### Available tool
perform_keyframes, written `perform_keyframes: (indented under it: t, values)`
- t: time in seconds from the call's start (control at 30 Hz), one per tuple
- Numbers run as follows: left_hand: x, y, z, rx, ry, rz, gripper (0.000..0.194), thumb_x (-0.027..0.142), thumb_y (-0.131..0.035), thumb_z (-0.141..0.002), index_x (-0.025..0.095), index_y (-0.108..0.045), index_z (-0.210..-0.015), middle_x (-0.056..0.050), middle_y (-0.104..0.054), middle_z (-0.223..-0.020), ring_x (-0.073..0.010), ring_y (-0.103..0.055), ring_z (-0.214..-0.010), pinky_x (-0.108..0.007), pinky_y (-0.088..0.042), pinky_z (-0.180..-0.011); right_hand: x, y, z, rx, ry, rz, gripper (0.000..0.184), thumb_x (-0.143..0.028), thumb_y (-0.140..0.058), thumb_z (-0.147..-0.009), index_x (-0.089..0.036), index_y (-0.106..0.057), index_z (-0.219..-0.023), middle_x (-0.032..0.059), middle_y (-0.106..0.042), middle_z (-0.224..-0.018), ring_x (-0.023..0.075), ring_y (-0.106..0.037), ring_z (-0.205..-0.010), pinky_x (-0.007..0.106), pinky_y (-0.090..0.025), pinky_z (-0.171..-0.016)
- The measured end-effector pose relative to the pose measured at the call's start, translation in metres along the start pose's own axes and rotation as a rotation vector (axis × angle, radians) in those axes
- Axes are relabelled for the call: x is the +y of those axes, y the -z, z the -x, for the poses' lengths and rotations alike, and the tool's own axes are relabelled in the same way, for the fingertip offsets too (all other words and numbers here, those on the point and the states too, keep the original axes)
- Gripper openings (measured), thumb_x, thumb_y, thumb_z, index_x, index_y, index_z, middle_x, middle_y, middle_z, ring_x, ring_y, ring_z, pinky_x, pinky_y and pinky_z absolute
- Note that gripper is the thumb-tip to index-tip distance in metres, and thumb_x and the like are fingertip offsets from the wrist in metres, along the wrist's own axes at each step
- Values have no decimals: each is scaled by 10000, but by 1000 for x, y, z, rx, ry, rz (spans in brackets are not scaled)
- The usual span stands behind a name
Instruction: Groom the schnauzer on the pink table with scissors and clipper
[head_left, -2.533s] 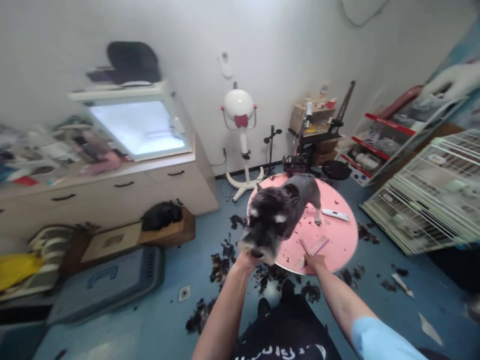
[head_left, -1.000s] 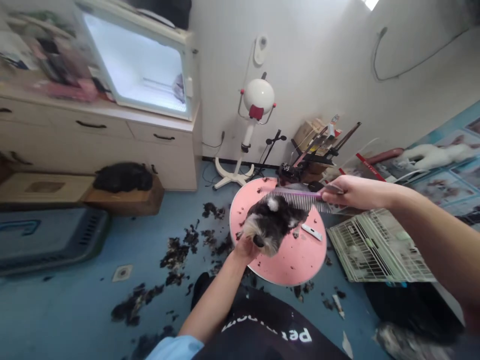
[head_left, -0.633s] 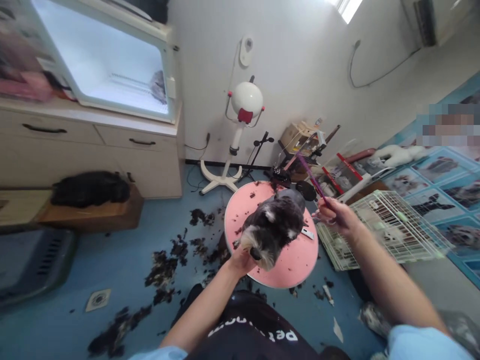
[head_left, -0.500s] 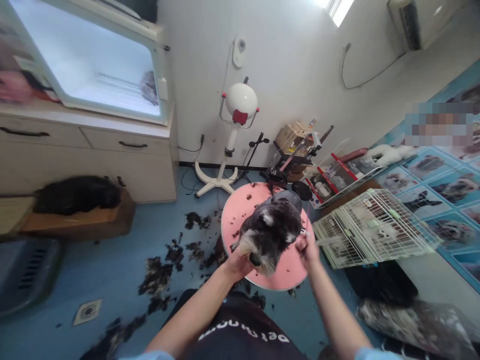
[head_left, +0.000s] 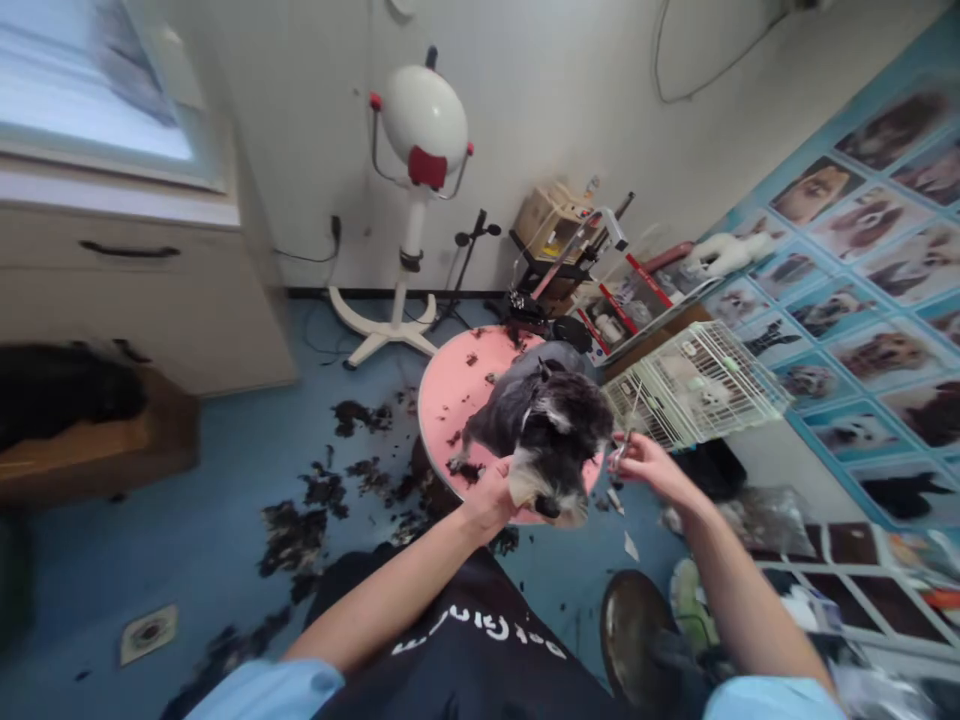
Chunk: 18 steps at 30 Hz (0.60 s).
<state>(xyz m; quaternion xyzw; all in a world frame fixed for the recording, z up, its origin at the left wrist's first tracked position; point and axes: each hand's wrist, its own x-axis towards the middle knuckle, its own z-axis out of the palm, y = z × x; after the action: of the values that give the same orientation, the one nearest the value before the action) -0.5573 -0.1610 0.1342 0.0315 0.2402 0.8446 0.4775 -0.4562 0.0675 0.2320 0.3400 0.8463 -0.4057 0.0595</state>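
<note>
A black-and-grey dog (head_left: 566,415) with a pale muzzle sits on a round pink grooming table (head_left: 442,390), facing me. My left hand (head_left: 491,495) is closed at the pale beard, under the side of its muzzle. To the right of the dog's head, my right hand (head_left: 649,465) grips a pair of scissors (head_left: 628,440), blades pointing up and apart from the fur. Dark hair clippings (head_left: 471,472) lie scattered over the tabletop.
Clumps of cut hair (head_left: 292,535) cover the blue floor left of the table. A white stand dryer (head_left: 424,115) stands behind it. A wire cage (head_left: 697,385) with a white animal inside is at the right. A brown stool (head_left: 634,625) sits near my legs.
My view has swung right and down. The dog's head has lifted and turned towards the right. My right hand with the scissors has moved outward, away from the dog.
</note>
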Motion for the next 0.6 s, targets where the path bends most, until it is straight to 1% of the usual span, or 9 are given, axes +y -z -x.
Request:
perform_keyframes:
  t: [0.03,0.07,0.13,0.2,0.27,0.33,0.43,0.5,0.6]
  values:
    - [-2,-2,-1,-27,20,-22,338,131,-857,-518,103,-766,-843,-98,-750,-800,-209,-673,-704,-294,-537,-674,-16,17,16,18,72,163,429,-304,-635,-750,-183,-550,-1153,54,-713,-875,214,-689,-767,321,-531,-689]
    - [-4,-4,-2,-57,35,-50,336,172,-869,-528,107,-766,-840,-94,-749,-795,-201,-670,-694,-288,-536,-669,-35,32,33,58,167,372,372,-308,-617,-752,-189,-578,-1102,49,-711,-850,207,-677,-722,315,-513,-664]
    - [-10,-8,-4,-102,36,-90,354,283,-873,-580,108,-763,-867,-101,-750,-818,-203,-674,-703,-291,-534,-667,-72,50,65,126,373,821,263,-287,-577,-772,-219,-617,-1024,52,-715,-876,211,-669,-738,311,-478,-654]
    - [-15,-11,-6,-134,34,-113,403,389,-848,-644,107,-757,-916,-116,-750,-860,-209,-677,-721,-292,-530,-659,-104,56,89,155,527,1147,220,-250,-560,-762,-238,-620,-973,47,-715,-854,201,-655,-680,298,-425,-580]
    - [-19,-13,-7,-148,20,-121,425,453,-829,-670,105,-749,-902,-110,-743,-835,-182,-658,-677,-263,-506,-612,-126,54,103,168,595,1373,172,-249,-572,-744,-240,-602,-913,46,-697,-793,186,-612,-566,300,-334,-487]
    - [-21,-15,-8,-148,-14,-105,424,487,-831,-660,110,-736,-829,-79,-721,-752,-140,-612,-605,-231,-470,-568,-141,49,109,164,574,1535,112,-233,-583,-722,-232,-566,-833,38,-652,-701,167,-547,-470,308,-240,-437]
    - [-23,-16,-10,-156,-72,-102,461,554,-821,-642,118,-693,-716,-38,-660,-642,-109,-544,-555,-220,-440,-553,-161,39,111,88,436,1692,122,-125,-550,-687,-219,-515,-756,8,-567,-579,139,-475,-401,312,-167,-422]
    - [-23,-16,-11,-153,-91,-129,498,592,-810,-632,119,-667,-687,-27,-633,-629,-111,-529,-576,-226,-442,-573,-175,32,112,25,337,1758,123,-98,-520,-713,-206,-523,-773,12,-577,-599,141,-493,-420,309,-159,-432]
    - [-25,-17,-11,-140,-91,-152,526,616,-805,-620,120,-636,-665,-17,-606,-643,-116,-527,-624,-238,-452,-623,-193,23,113,-33,220,1826,100,-121,-514,-764,-175,-550,-839,45,-627,-697,162,-576,-511,295,-166,-451]
